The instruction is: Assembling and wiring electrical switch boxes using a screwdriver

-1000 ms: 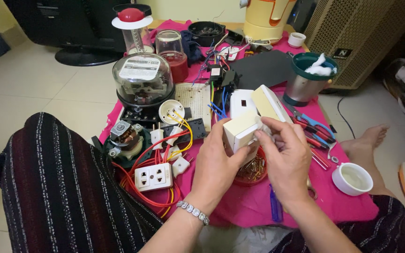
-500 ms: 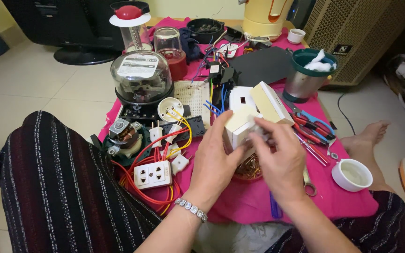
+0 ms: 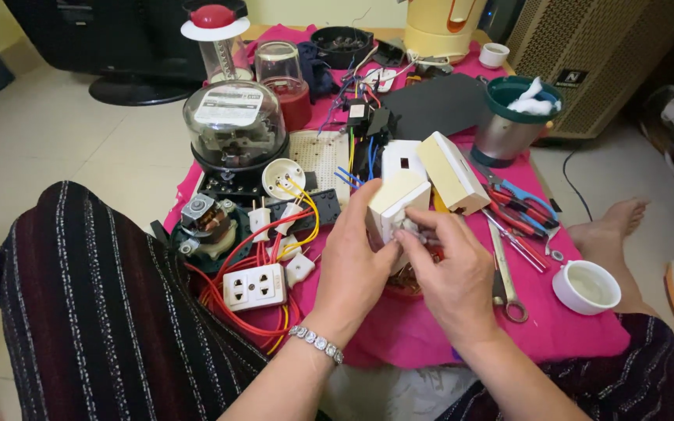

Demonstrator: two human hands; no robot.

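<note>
Head view: left hand [image 3: 356, 261] grips the cream switch box [image 3: 396, 204] above the pink cloth's [image 3: 579, 331] middle, right hand [image 3: 452, 269] pinching its front; it may slip onto the red wires [image 3: 232, 257].

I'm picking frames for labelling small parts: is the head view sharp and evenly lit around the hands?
Head view: soft, even indoor light, with only faint shadows on the pink cloth; the left hand, right hand and the cream box they hold look fairly sharp; glare marks the glass meter dome; the top right background is dim.
</note>
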